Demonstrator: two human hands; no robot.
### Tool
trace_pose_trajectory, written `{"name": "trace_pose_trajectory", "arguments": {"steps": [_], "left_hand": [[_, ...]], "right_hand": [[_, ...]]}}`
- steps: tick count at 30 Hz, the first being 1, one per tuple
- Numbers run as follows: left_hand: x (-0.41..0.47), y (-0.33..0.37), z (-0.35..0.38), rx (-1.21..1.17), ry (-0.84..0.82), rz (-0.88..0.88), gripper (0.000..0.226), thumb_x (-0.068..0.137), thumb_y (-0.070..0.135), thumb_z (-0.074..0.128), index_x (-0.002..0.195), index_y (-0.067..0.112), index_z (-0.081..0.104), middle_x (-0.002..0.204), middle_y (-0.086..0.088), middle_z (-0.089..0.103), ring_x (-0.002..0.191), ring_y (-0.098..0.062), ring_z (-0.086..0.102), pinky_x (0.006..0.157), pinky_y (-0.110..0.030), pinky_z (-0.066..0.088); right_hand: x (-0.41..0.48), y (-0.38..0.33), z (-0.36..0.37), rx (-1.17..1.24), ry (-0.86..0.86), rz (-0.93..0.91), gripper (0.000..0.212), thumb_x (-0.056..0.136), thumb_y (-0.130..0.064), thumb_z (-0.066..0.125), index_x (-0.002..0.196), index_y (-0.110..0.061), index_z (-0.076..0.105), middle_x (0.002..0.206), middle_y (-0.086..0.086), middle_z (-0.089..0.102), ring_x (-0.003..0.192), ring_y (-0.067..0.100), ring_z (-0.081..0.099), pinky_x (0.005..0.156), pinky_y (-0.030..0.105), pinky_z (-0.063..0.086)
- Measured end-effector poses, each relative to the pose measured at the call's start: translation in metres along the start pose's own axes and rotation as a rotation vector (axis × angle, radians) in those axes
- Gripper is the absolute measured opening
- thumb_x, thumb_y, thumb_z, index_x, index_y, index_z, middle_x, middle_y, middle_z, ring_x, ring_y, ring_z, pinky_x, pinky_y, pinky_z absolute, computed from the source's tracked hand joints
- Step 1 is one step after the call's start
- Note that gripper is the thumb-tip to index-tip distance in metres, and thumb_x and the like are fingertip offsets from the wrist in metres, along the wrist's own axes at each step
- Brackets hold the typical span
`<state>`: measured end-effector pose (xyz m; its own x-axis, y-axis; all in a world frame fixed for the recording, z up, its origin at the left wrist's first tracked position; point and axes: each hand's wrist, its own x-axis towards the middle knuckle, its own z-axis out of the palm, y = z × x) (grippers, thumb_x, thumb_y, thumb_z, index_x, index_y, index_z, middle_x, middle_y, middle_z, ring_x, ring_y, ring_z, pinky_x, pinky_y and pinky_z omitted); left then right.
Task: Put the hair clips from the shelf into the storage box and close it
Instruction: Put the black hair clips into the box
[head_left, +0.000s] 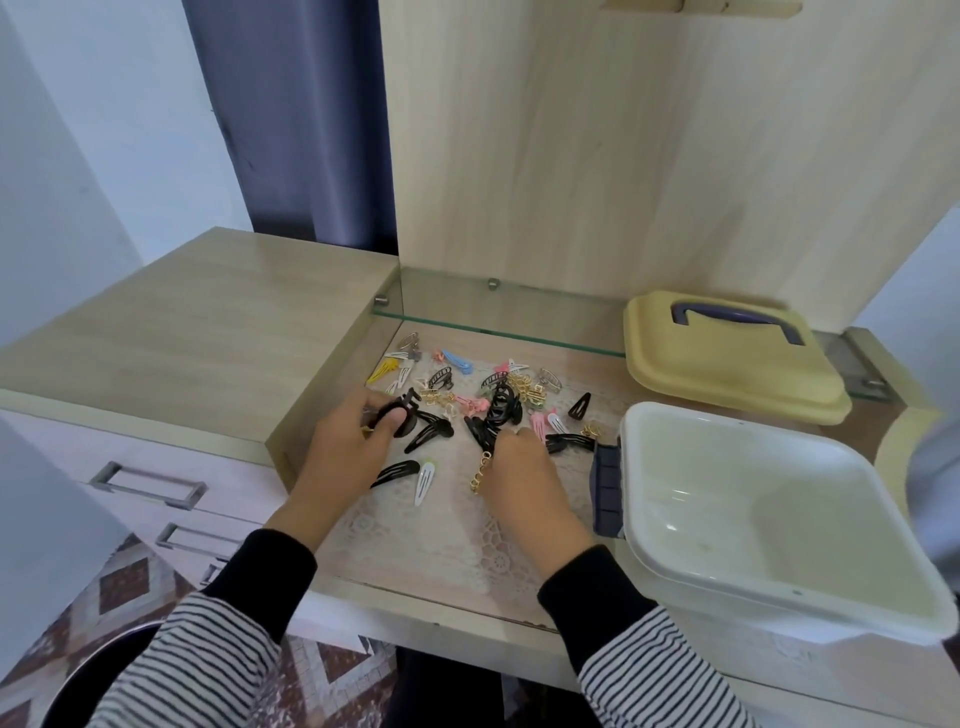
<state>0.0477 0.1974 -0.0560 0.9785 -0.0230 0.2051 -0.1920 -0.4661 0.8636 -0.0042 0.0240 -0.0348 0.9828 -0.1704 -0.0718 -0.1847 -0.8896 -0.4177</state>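
A: Dozens of clips (439, 399) lay on the shelf (602, 387), left of the empty box (691, 467). How best to shift them?

B: Left hand (353, 441) pinched a claw clip (402, 410); right hand (519, 467) gripped a black bunch (488, 431), chain (480, 475) dangling. I'd have carried handfuls past the rim before releasing. Lid (727, 374) lay behind. No writing was legible.

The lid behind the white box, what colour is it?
The lid is pale yellow, its handle dark blue; head view.
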Motion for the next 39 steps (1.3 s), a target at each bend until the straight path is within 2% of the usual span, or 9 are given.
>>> {"name": "trace_pose_trajectory", "arguments": {"steps": [3,8,12,16,21,25,31,35,39], "left_hand": [[0.004,0.019,0.002,-0.116,0.004,-0.072,0.009,0.093,0.028,0.059,0.086,0.024,0.055,0.099,0.001,0.067,0.092,-0.02,0.066,0.081,-0.035,0.055],[0.008,0.054,0.011,-0.398,-0.105,-0.166,0.018,0.101,0.016,0.045,0.117,0.02,0.052,0.093,-0.009,0.066,0.081,-0.017,0.064,0.074,-0.03,0.059],[0.009,0.058,0.018,-0.385,-0.178,-0.179,0.025,0.103,0.016,0.037,0.106,0.025,0.061,0.099,0.0,0.063,0.082,-0.021,0.063,0.067,-0.021,0.059],[0.011,0.056,0.025,-0.393,-0.173,-0.257,0.029,0.102,0.014,0.039,0.094,0.024,0.065,0.112,0.0,0.058,0.094,-0.024,0.06,0.065,-0.019,0.058],[0.009,0.055,0.027,-0.375,-0.17,-0.294,0.015,0.091,0.017,0.062,0.106,0.02,0.063,0.107,-0.006,0.059,0.091,-0.014,0.062,0.078,-0.024,0.056],[0.007,0.054,0.026,-0.301,-0.182,-0.28,0.023,0.093,0.012,0.059,0.11,0.025,0.062,0.107,-0.006,0.06,0.097,-0.019,0.064,0.079,-0.026,0.056],[0.006,0.06,0.027,-0.327,-0.165,-0.321,0.024,0.094,0.014,0.057,0.116,0.021,0.05,0.099,-0.006,0.062,0.082,-0.015,0.063,0.082,-0.033,0.055],[0.005,0.08,0.029,-0.416,-0.096,-0.286,0.02,0.094,0.011,0.056,0.112,0.016,0.048,0.095,-0.008,0.064,0.074,-0.016,0.065,0.068,-0.027,0.058],[0.003,0.112,0.03,-0.428,-0.103,-0.141,0.016,0.095,0.015,0.056,0.111,0.014,0.053,0.1,-0.009,0.065,0.082,-0.02,0.068,0.071,-0.03,0.059]], "right_hand": [[0.0,0.0,-0.009,-0.002,-0.007,-0.013,0.017,0.088,0.002,0.049,0.103,-0.002,0.054,0.105,0.012,0.05,0.09,0.025,0.051,0.071,0.03,0.044],[0.001,0.001,-0.018,-0.053,-0.02,-0.032,0.009,0.093,-0.008,0.049,0.086,-0.009,0.045,0.097,0.011,0.05,0.083,0.025,0.049,0.066,0.03,0.037],[-0.001,0.005,-0.012,-0.14,-0.106,-0.058,0.014,0.095,-0.02,0.05,0.098,-0.006,0.054,0.102,0.013,0.055,0.095,0.03,0.057,0.068,0.032,0.041],[-0.001,0.008,-0.009,-0.164,-0.084,-0.05,0.022,0.093,-0.015,0.054,0.075,-0.011,0.042,0.089,0.009,0.045,0.09,0.027,0.056,0.065,0.029,0.039],[-0.003,0.009,-0.007,-0.151,-0.043,-0.089,0.005,0.093,-0.013,0.053,0.095,-0.009,0.054,0.105,0.013,0.056,0.105,0.03,0.05,0.071,0.032,0.039],[-0.006,0.012,-0.008,-0.158,-0.029,-0.12,0.019,0.093,-0.019,0.054,0.11,-0.011,0.055,0.111,0.013,0.056,0.113,0.032,0.042,0.08,0.038,0.041],[-0.009,0.011,-0.009,-0.127,-0.001,-0.181,0.012,0.091,-0.023,0.057,0.098,-0.016,0.049,0.101,0.009,0.061,0.088,0.031,0.059,0.066,0.034,0.045],[-0.018,0.008,-0.026,0.059,0.063,-0.2,0.026,0.088,-0.018,0.063,0.086,-0.019,0.037,0.089,0.009,0.059,0.073,0.026,0.052,0.059,0.031,0.039],[-0.029,0.008,-0.079,0.201,0.097,-0.193,0.008,0.087,-0.01,0.06,0.085,-0.016,0.054,0.087,0.002,0.056,0.079,0.018,0.051,0.065,0.025,0.037]]}}
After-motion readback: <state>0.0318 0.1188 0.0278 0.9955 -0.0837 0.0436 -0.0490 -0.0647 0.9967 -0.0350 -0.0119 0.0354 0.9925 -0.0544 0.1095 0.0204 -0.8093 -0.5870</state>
